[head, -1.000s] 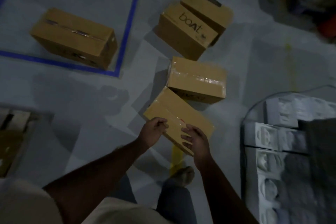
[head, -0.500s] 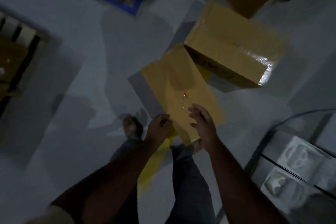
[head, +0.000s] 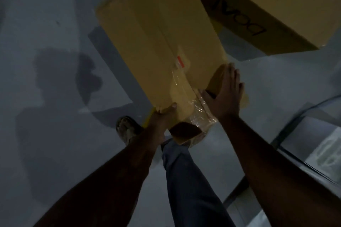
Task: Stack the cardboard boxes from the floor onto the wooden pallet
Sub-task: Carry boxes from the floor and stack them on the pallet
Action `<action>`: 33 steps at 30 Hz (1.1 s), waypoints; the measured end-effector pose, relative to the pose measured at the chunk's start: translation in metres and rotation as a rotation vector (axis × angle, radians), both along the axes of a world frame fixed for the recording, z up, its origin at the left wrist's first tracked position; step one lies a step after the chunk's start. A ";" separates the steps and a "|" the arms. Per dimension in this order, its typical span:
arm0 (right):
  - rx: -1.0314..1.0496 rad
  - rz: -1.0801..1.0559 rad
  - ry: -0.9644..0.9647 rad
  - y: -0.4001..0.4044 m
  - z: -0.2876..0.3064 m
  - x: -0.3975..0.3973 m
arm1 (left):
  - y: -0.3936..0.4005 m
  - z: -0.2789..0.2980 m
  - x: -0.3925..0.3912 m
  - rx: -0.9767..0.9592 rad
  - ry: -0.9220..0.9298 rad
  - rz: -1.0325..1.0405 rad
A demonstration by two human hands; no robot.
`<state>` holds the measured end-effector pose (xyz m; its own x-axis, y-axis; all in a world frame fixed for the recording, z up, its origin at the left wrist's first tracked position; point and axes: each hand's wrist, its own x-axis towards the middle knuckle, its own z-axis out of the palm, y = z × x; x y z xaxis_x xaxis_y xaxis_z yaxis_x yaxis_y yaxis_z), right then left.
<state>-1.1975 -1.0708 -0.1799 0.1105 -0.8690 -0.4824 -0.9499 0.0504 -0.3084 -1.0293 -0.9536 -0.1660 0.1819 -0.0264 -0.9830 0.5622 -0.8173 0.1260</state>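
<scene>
A brown cardboard box [head: 158,42] with a taped seam and a small red sticker fills the middle of the head view, close below me on the grey floor. My left hand [head: 162,116] grips its near corner, thumb on the top face. My right hand [head: 226,90] presses flat against the box's right side with straight fingers. A second box [head: 267,11] with dark lettering lies just behind it at the upper right. The wooden pallet is out of view.
My sandalled foot [head: 127,129] and blue trouser leg [head: 186,180] stand right below the box. A dark-edged stack with pale cartons [head: 321,155] sits at the lower right. Grey floor [head: 55,97] spreads to the left.
I have bent much closer to the box. My left hand moved to its near corner and my right hand went from the top face to the right side.
</scene>
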 end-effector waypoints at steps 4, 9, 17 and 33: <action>0.057 -0.312 0.030 -0.004 0.006 -0.006 | 0.021 0.002 0.013 -0.217 0.079 -0.002; 0.053 -0.123 -0.051 0.000 0.077 0.018 | 0.063 0.072 0.064 -0.277 -0.002 0.109; 0.485 -0.317 -0.667 0.037 0.292 0.131 | 0.111 0.282 0.194 -0.318 -0.018 0.421; 0.674 0.298 -0.761 0.120 0.593 0.343 | 0.309 0.590 0.277 -0.686 -0.375 0.773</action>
<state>-0.8545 -0.9512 0.4130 0.7509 -0.3352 -0.5691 -0.5206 0.2298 -0.8223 -0.7525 -0.6445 0.4245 0.6690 -0.2960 -0.6817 0.7232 0.0477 0.6890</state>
